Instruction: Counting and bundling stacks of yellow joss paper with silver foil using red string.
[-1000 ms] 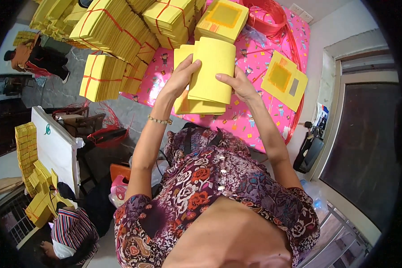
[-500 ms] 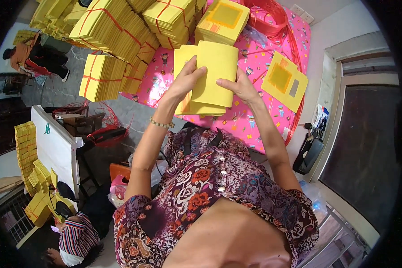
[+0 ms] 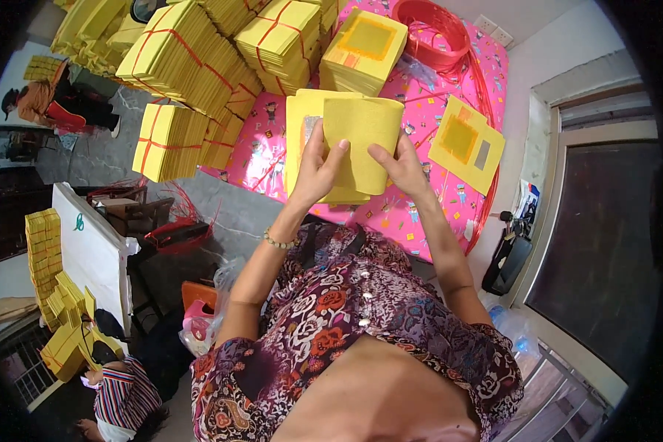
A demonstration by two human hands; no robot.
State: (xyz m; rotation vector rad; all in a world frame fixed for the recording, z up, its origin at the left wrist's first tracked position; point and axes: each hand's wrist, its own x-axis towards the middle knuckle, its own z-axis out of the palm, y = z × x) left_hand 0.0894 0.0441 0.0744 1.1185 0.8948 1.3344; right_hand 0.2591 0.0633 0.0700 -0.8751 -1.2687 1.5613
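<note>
- Here, in the head view, the left hand [image 3: 321, 166] and the right hand [image 3: 407, 165] are both grasping a yellow paper sheet [image 3: 363, 147]; whether it is one layer or several, I cannot tell.
- The sheet is lying between the two hands, its longer axis pointing away from the body and its right edge curving round.
- The left thumb is pressing near the left edge and the right thumb near the right; most of the other fingers are hiding behind or beside the sheet.
- Beneath, a stack of yellow paper pieces [image 3: 295, 132] is peeking out on the left, resting on the pink-covered surface [image 3: 443, 221].
- Off to the right, nearer the right hand, a loose cut-out yellow piece [image 3: 467, 144] is lying flat.
- Beyond, red strapping [image 3: 431, 55] and a printed yellow stack [image 3: 365, 51] are standing well apart from both hands.
</note>
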